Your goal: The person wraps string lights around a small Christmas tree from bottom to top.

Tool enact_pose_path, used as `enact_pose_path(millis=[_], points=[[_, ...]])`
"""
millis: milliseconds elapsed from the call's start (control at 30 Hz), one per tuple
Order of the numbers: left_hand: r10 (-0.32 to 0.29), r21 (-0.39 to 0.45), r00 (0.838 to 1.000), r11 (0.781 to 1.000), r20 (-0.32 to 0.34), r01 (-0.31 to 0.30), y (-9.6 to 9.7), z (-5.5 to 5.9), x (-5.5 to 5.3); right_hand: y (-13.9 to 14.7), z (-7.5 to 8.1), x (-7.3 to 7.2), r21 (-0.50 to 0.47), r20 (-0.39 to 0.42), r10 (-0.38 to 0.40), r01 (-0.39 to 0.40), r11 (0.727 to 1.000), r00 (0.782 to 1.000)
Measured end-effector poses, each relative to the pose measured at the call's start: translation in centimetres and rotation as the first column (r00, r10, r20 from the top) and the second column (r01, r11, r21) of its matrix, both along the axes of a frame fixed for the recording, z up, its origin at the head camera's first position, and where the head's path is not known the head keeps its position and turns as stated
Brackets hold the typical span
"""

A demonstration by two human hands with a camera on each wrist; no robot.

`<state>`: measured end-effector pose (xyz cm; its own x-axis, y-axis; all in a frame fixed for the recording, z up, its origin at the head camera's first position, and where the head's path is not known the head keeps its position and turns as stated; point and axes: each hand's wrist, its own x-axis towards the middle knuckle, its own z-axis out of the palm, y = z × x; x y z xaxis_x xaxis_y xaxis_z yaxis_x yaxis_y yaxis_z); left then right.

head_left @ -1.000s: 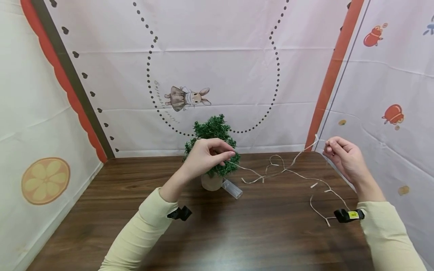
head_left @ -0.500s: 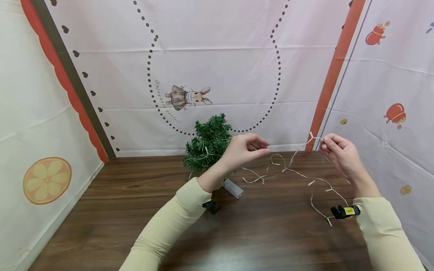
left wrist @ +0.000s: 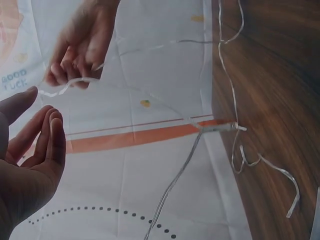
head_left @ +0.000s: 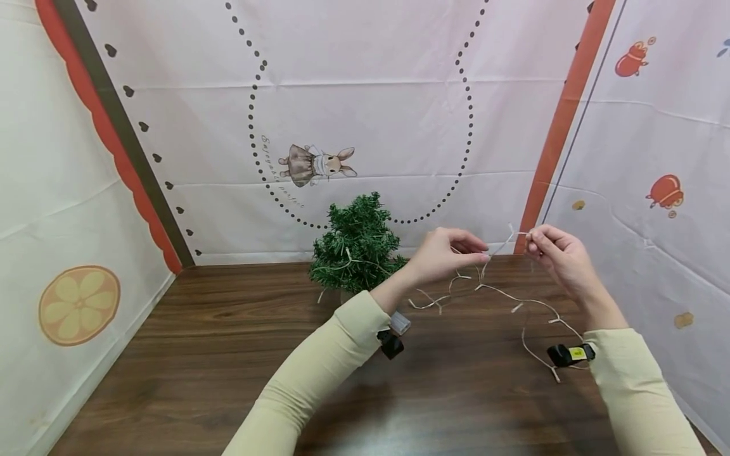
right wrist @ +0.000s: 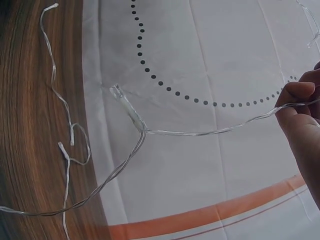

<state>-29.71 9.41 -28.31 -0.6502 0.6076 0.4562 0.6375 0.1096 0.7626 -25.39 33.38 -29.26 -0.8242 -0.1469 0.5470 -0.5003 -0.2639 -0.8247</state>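
The string of lights (right wrist: 131, 112) crosses the front of the green tree (head_left: 356, 234), and much of it lies on the table (head_left: 205, 354), right of the tree. Over there the right hand (head_left: 561, 259) pinches the wire between thumb and finger, I suppose to keep this stretch lifted. The left hand (head_left: 436, 256), nearer to the tree, has thumb and fingers apart, perhaps so the wire can pass; whether they touch it, I cannot tell. A clear box (head_left: 400, 323) lies near the tree, partly hidden. Compared with half a second ago, the left hand is farther right of the tree, the right hand slightly nearer.
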Motion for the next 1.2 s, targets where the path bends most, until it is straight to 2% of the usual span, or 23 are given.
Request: enact_pose_path(millis=[133,333,533,633,833,1067,1200], points=[[0.001,-0.024,1.000,1.000,-0.006,-0.001,0.6,0.0,0.4,-0.3,-0.1,-0.2,0.013,0.004,0.006,-0.006,1.000,1.000],[0.037,-0.033,0.999,0.999,-0.027,-0.038,1.5,0.3,0.5,-0.7,-0.3,-0.3,0.048,-0.005,0.001,-0.001,0.999,1.000],[0.067,-0.030,0.997,0.997,-0.046,-0.068,1.7,0.6,0.3,-0.8,-0.3,-0.4,0.091,-0.004,-0.005,0.006,0.996,1.000],[0.070,-0.010,0.997,0.997,-0.024,-0.071,1.3,1.0,0.0,-0.7,-0.4,-0.5,0.112,0.001,0.000,0.000,0.994,1.000],[0.058,-0.002,0.998,0.998,0.033,-0.058,0.1,2.6,-0.7,-0.4,-0.6,-0.3,0.185,0.031,0.034,-0.040,0.982,0.999],[0.063,0.002,0.993,0.998,0.097,-0.063,-1.6,4.8,-1.6,0.1,-0.8,-0.2,0.203,0.024,0.076,-0.080,0.976,0.997],[0.113,-0.035,0.988,0.993,0.106,-0.110,-2.9,6.0,-2.2,0.6,-1.0,-0.1,0.185,0.010,0.092,-0.092,0.978,0.996]])
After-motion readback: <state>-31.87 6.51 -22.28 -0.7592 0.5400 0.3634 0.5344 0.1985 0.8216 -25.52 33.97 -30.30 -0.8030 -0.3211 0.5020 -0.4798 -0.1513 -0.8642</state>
